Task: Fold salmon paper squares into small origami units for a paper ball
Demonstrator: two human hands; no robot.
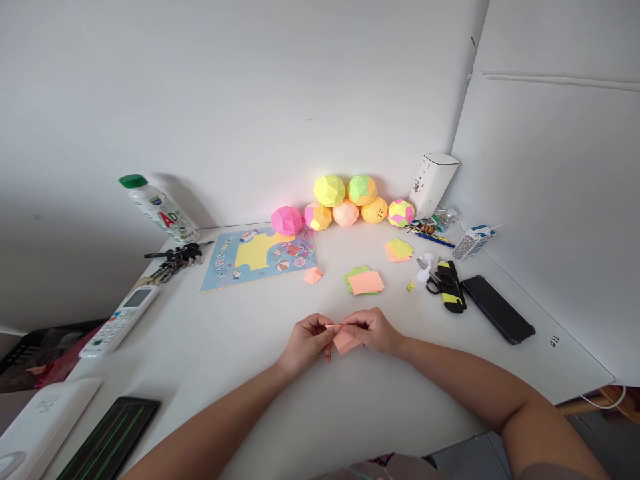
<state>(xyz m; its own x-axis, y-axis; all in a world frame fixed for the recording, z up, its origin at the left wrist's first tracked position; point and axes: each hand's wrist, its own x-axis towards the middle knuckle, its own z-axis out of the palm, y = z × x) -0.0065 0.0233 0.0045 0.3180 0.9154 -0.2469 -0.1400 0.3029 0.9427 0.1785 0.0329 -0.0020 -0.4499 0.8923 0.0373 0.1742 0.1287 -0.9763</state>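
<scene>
Just on the wearer's side of the peach-and-green note stack (367, 283), the left hand (311, 340) and right hand (371, 331) pinch a peach paper sheet (347, 343), its free part (long axis unclear) nearer the right fingers.

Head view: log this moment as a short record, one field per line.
Left hand: pinches peach paper
Right hand: pinches the same paper
Stacks: green-and-peach stack beyond the hands; yellow-and-peach stack farther back, rightward
Folded piece: peach, near the printed board
Back: seven paper balls, two resting atop others
Right side: scissors, black phone
Left side: remote, keys, bottle
</scene>
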